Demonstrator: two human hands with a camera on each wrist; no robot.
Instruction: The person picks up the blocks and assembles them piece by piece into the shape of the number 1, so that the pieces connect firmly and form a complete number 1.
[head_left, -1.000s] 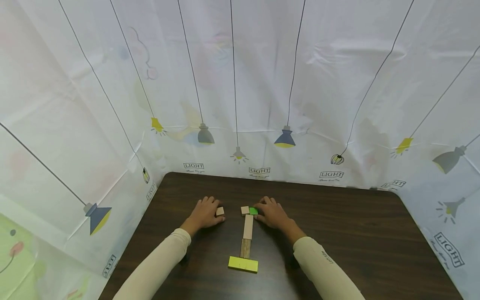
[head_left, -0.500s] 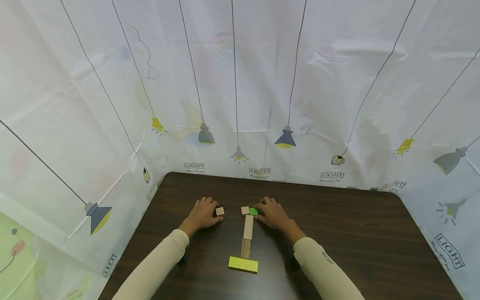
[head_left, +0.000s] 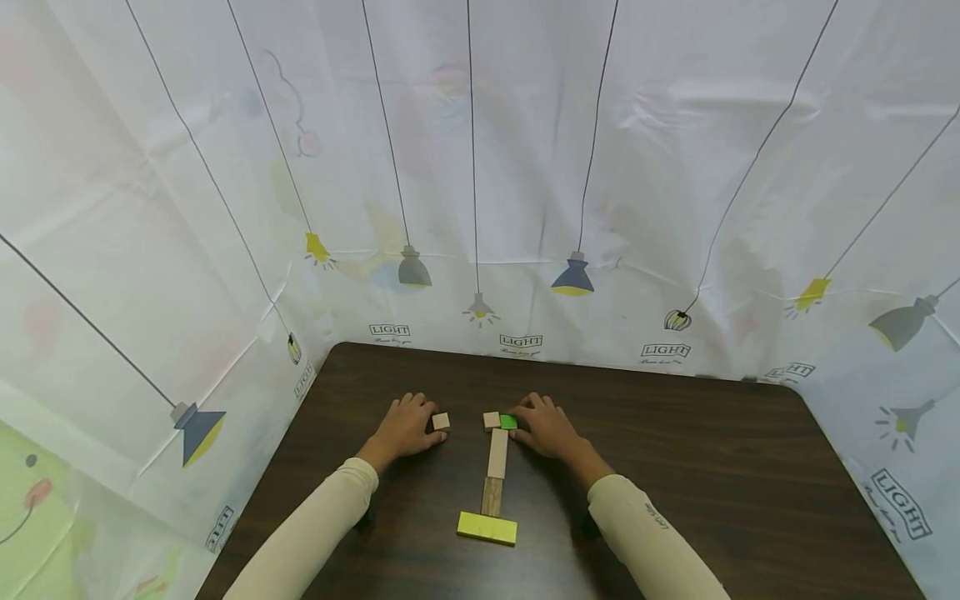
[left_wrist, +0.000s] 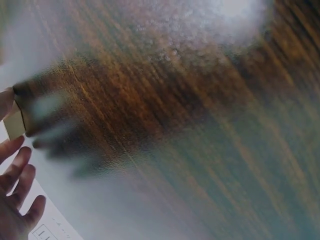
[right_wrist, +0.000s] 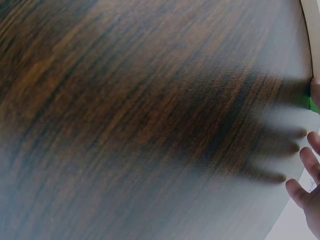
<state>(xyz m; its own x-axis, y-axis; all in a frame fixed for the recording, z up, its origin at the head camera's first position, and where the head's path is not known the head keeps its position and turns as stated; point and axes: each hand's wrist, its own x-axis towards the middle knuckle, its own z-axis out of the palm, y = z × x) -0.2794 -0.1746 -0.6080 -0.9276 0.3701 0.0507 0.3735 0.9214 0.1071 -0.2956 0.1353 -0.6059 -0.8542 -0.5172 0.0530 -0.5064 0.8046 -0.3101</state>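
Note:
In the head view my left hand [head_left: 404, 428] has its thumb and forefinger at opposite sides of a small plain wooden block [head_left: 441, 422], pinching it at the table. The left wrist view also shows this block [left_wrist: 14, 125] between thumb and forefinger, the other fingers spread. To the right, my right hand [head_left: 548, 428] pinches a green block [head_left: 507, 422] between thumb and forefinger. The green block sits against another small plain block [head_left: 491, 420]. Below these two runs a long pale block [head_left: 498, 453], then a brown wood-grained block [head_left: 492, 497], then a yellow bar [head_left: 487, 528] lying crosswise.
All the blocks lie on a dark wood-grain table [head_left: 697, 483] with rounded far corners. A white curtain [head_left: 517, 167] printed with hanging lamps encloses the table's back and sides.
My left hand has drawn back slightly to the left around its block. The blocks and my right hand stay where they were.

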